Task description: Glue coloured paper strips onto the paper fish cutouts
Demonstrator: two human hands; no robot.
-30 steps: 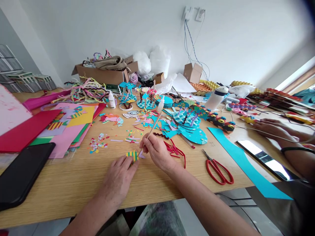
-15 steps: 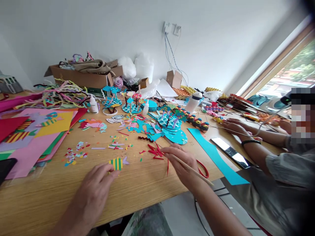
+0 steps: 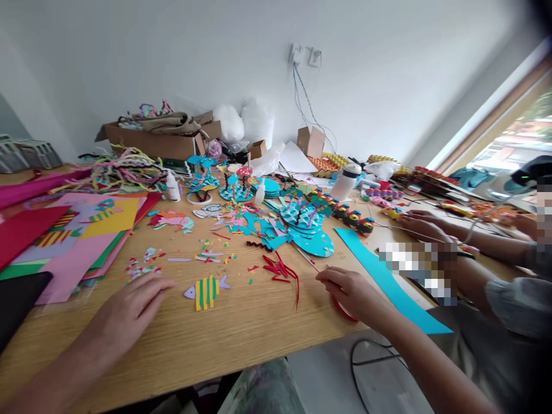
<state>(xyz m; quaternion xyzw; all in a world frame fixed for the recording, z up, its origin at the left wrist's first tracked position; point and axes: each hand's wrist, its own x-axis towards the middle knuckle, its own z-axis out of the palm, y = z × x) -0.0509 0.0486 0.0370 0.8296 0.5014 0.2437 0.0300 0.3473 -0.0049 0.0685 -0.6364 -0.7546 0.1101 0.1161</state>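
My left hand (image 3: pixel 131 307) hovers over the table at the left, fingers stretched out and holding nothing that I can see. Just past its fingertips lie small colored paper bits (image 3: pixel 144 261). To its right is a lavender paper fish (image 3: pixel 190 292) with yellow and green stripes across its body. My right hand (image 3: pixel 356 292) pinches a thin wooden stick (image 3: pixel 307 257), whose far end points toward the blue paper pieces. Under that hand shows a red loop (image 3: pixel 342 310), partly hidden. Left of the stick are red paper strips (image 3: pixel 278 269).
Colored paper sheets (image 3: pixel 69 253) are stacked at the left beside a dark flat object (image 3: pixel 23 305). Glue bottles (image 3: pixel 173 187) and blue paper crafts (image 3: pixel 302 215) stand farther back. A blue paper strip (image 3: pixel 379 279) lies at right, near another person's hands (image 3: pixel 425 227).
My left hand has moved left, off the striped fish, which now shows whole. My right hand has shifted right, away from the red strips, with the stick lower in its fingers.
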